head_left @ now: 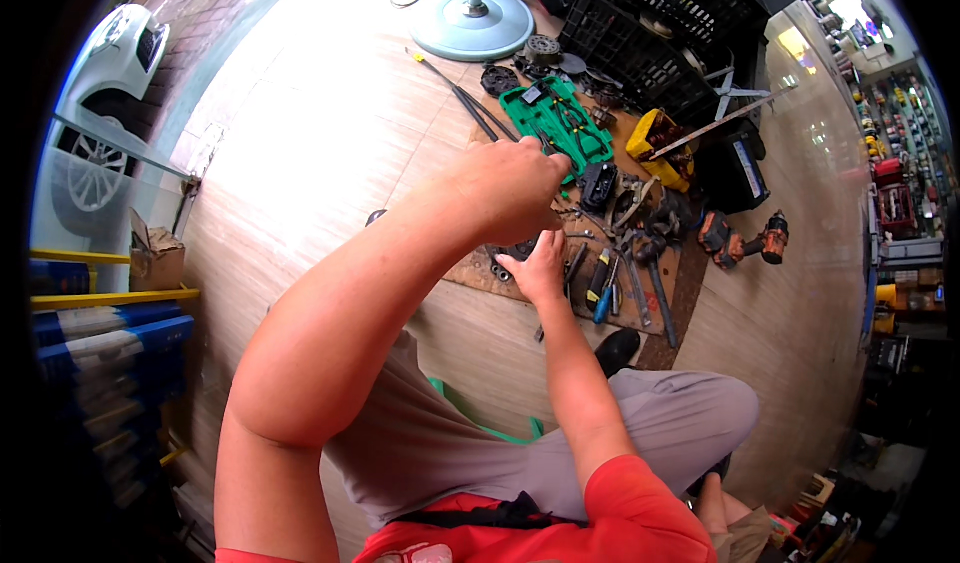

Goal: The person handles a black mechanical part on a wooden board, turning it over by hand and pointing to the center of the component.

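Note:
My left hand (515, 188) reaches over the wooden board (640, 313), its fingers curled down beside a green tool case (565, 128). Whatever lies within that closed grip is hidden by the back of the hand. Just below it, my right hand (540, 268) is low at the board with thumb and fingers spread. Its thumb rests by a dark metal part (500, 272), mostly covered by my hands. To its right lie a yellow-and-black utility knife (598, 275), a blue-handled screwdriver (603, 306) and a hammer (657, 288).
An orange-black cordless drill (740, 240) lies on the right. Beyond the board are a yellow part (660, 148), black crates (630, 43) and a pale round stand base (472, 23). A black shoe (618, 351) touches the near side. Blue packs (110, 348) are stacked at left.

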Tool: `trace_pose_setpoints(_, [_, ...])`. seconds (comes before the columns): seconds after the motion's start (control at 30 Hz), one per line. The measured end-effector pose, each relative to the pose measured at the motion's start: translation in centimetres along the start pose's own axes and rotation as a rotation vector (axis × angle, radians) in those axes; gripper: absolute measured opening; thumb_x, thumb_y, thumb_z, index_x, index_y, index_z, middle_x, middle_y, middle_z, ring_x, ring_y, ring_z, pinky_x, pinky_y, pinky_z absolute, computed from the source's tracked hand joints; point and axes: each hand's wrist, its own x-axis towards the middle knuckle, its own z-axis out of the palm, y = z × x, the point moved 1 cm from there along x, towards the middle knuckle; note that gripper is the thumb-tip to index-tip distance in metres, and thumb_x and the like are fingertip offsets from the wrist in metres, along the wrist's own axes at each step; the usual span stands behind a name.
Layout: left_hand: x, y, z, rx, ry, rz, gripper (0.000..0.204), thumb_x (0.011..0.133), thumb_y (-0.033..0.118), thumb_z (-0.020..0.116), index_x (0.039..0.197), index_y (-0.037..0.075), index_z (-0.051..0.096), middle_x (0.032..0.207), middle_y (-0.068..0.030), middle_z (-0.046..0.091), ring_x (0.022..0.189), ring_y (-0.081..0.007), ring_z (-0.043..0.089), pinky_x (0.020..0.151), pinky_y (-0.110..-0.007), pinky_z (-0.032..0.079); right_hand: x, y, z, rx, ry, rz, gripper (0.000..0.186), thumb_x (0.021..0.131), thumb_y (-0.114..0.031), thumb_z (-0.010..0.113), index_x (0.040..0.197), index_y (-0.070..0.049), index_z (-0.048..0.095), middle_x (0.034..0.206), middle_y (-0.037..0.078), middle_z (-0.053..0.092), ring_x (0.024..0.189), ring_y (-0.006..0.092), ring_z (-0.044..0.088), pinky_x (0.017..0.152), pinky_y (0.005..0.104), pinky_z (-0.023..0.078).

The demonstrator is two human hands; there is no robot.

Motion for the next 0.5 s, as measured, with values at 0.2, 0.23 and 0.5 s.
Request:
trace_pose_setpoints(0.2, [-0.2,-0.5,0.2,-0.002,0.036,0.02,0.062,0.087,0.037,0.077,0.138,0.006,0.058,0.122,-0.0214,0.064,0.118,-0.0388,0.062,0.098,-0.048,0.053,0.4,1.0,-0.8,0.087,-0.084,-0.062,0.111,0.063,-0.029,0.096,0.15,0.0,0.033,0.155,0.028,0.032,0.145,0.0457,0.031,0.121,0.0512,0.03])
trace_pose_setpoints(0.23, [-0.3,-0.4,0.1,-0.004,0.037,0.021,0.062,0.087,0.037,0.077,0.137,0.006,0.058,0.121,-0.0215,0.064,0.118,-0.0389,0.062,0.097,-0.048,0.053,0.3,1.0,-0.7,0.086,-0.071,-0.067,0.111,0.063,-0.029,0.096,0.15,0.0,0.033,0.155,0.028,0.032,0.145,0.0459,0.031,0.121,0.0515,0.03])
trace_pose_setpoints(0.5, [-0.4,-0.4,0.1,0.007,0.034,0.02,0.059,0.087,0.037,0.076,0.135,0.005,0.059,0.119,-0.0223,0.065,0.116,-0.0396,0.063,0.096,-0.048,0.053,-0.6,-2.1,-0.1,-0.128,0.045,0.03,0.114,0.066,-0.034,0.094,0.152,0.001,0.028,0.154,0.029,0.032,0.144,0.0473,0.031,0.12,0.053,0.029])
